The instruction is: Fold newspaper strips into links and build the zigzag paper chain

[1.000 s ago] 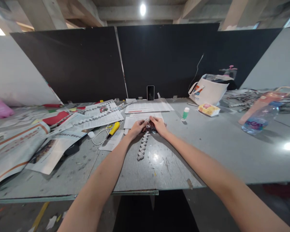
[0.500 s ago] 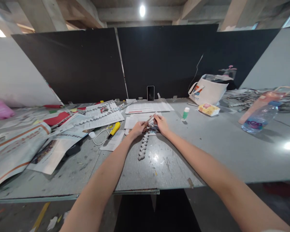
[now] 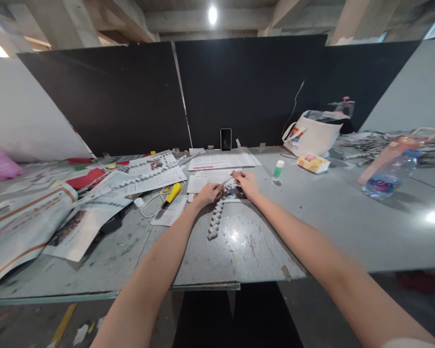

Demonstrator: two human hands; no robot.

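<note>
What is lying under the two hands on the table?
Under the left hand and right hand lies the folded paper chain, over white sheets. Its top end is covered by the fingers.

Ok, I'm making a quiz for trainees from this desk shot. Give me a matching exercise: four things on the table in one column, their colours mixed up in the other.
Things:
1. utility knife
2. glue stick cap
3. phone
4. folded paper chain under the left hand and right hand

Colours:
A. black
B. grey and white newsprint
C. yellow
D. white

Pairs: 1-C, 2-D, 3-A, 4-B
</note>
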